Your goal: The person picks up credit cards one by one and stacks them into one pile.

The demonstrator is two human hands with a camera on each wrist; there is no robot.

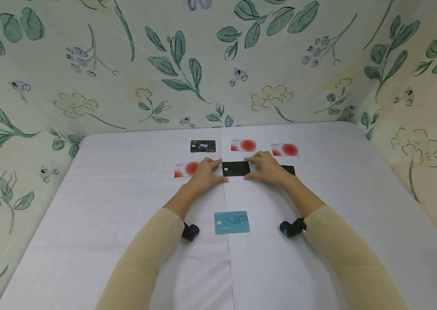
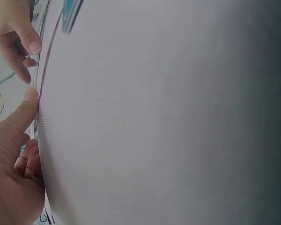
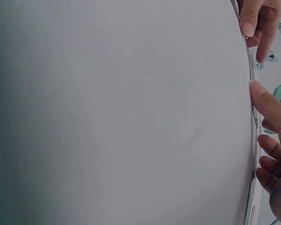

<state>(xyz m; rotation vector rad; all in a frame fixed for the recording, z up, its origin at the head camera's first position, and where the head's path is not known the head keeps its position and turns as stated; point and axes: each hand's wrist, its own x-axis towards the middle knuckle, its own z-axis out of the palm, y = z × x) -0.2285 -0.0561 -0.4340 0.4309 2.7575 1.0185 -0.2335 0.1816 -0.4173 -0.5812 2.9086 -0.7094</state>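
A black VIP card (image 1: 236, 168) lies flat on the white tablecloth between the two hands. My right hand (image 1: 266, 168) pinches its right end, index finger at the top corner and thumb at the bottom corner. At the card's left end is my left hand (image 1: 204, 175), thumb and index finger spread apart, fingertips right at the corners. That hand partly covers a white card with a red circle (image 1: 191, 168). Another black card (image 1: 289, 169) shows partly behind the right wrist. Both wrist views show the left thumb (image 2: 32, 95) and right thumb (image 3: 257, 88), with the card hardly visible.
Behind the hands lie a black Vip card (image 1: 203, 146) and two red-circle cards (image 1: 243, 145), one farther right (image 1: 285, 149). A blue VIP card (image 1: 231, 222) lies nearer, between the forearms. The white tablecloth (image 1: 106, 206) meets a leaf-patterned backdrop (image 1: 125, 86).
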